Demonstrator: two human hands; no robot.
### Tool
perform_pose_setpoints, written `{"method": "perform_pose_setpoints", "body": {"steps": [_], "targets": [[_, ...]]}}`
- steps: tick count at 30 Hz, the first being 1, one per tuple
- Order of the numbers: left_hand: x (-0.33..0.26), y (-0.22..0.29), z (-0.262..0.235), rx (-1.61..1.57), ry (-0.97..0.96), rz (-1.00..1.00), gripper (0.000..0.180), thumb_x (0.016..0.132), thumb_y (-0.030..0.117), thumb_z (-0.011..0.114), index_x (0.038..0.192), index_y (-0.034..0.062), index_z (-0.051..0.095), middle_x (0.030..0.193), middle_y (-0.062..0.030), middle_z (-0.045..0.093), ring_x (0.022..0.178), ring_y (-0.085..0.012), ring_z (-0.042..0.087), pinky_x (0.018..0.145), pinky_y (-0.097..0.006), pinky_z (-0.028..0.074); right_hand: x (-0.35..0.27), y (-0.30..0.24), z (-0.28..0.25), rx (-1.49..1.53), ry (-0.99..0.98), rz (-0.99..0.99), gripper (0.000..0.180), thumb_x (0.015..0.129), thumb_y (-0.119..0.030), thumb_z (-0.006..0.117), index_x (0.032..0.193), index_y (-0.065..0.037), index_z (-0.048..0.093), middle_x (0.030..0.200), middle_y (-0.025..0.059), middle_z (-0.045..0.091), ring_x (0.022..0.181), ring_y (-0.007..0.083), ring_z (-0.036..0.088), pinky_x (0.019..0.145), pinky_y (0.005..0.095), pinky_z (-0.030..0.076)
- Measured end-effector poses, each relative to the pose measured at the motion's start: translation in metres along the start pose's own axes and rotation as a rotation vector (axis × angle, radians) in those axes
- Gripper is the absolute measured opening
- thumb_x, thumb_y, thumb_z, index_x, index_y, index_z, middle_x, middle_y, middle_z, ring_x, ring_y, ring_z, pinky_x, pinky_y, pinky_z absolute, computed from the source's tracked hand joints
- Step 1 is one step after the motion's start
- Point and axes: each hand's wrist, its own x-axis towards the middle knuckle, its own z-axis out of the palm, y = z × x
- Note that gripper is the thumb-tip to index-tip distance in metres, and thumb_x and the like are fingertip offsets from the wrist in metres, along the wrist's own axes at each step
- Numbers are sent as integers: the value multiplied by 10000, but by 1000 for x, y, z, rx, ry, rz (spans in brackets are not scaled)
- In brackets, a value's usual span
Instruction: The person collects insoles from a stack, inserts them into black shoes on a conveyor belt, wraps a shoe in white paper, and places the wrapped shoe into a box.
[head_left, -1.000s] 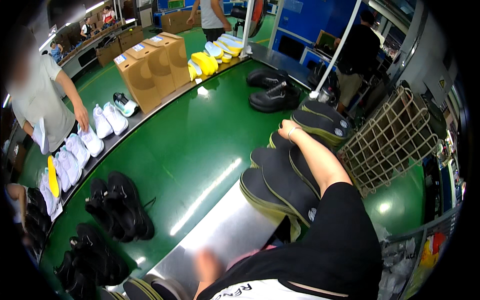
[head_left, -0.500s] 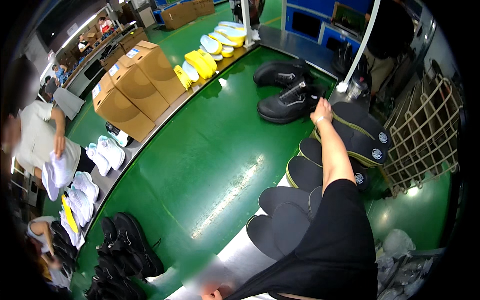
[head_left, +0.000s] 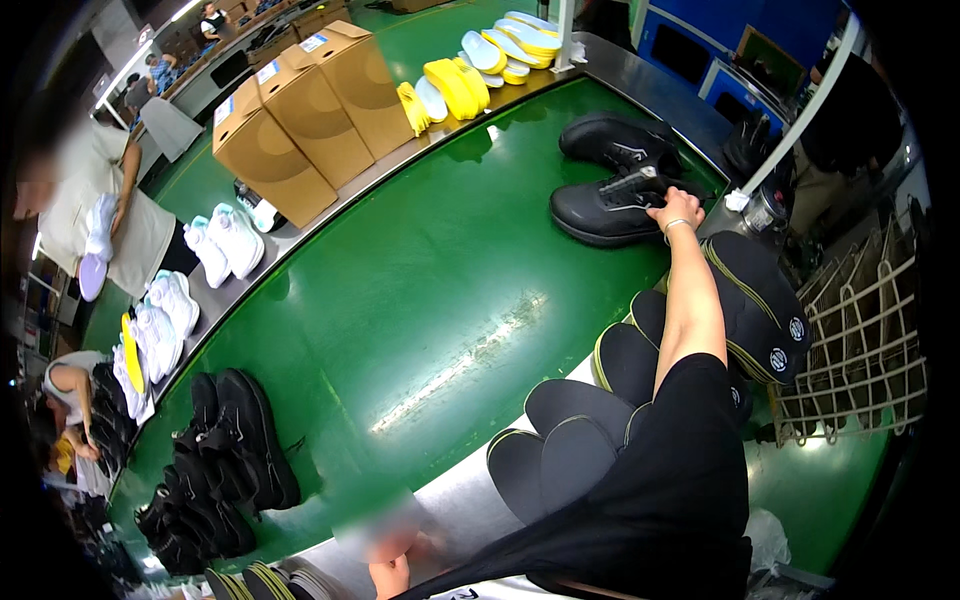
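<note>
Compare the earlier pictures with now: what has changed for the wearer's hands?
The right hand has moved forward from the black insoles to the nearer shoe of the far black pair, now touching it near the heel. The left hand stays low in view, blurred; the brown boxes stay put.

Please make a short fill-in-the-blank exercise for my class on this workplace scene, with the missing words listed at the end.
1. The hand touching the nearer large black shoe is the person's ____ hand.
2. Brown cardboard boxes stand beyond the green surface, and they number ____.
3. The insoles to the right of these boxes are pale blue and ____.
4. The sleeve on the person's outstretched arm is coloured ____.

Missing words: right; three; yellow; black.
</note>
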Motion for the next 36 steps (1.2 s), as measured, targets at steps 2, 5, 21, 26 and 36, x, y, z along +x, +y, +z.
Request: {"method": "perform_pose_setpoints", "body": {"steps": [2, 5, 21, 26, 36], "targets": [[16, 4, -1, -14, -22, 63, 201, 770, 118, 470, 920, 5, 541, 863, -148, 562, 811, -291, 536, 708, -358, 415, 2, -4, -8, 166, 2, -94, 410, 647, -346, 649, 976, -132, 530, 982, 58, 574, 1000, 243, 486, 951, 476, 117], [10, -15, 5, -92, 2, -9, 194, 771, 114, 468, 910, 1, 541, 861, -154, 562, 812, -300, 535, 709, -365, 413, -24, -59, -34, 95, 160, -370, 346, 660, -317, 633, 937, -133, 538, 897, 32, 609, 908, 210, 545, 945, 505, 68], [6, 75, -45, -1469, -160, -198, 672, 791, 515, 427, 1299, 184, 138, 1274, -128, 234, 1178, -223, 241, 871, -421, 320, -485, -159, -108, 411, -7, -1388, 323, 682, -322, 616, 730, -37, 472, 532, 105, 544, 505, 278, 547, 509, 376, 411], [-27, 9, -44, -1660, -470, -447, 651, 706, 581, 511, 1095, 75, 382, 1006, -84, 481, 968, -190, 461, 792, -363, 417, -602, -97, -61, 202, -267, -1385, 353, 693, -226, 573, 904, 15, 426, 610, 130, 553, 561, 279, 554, 567, 360, 419], [-58, -48, -75, -948, -449, -418, 645, 777, 250, 559, 1259, 2, 210, 612, -21, 513, 465, -70, 472, 359, -170, 329, -597, -39, -60, 402, -640, -1272, 182, 745, -183, 548, 853, -39, 576, 772, 124, 581, 685, 253, 574, 600, 311, 454]]}}
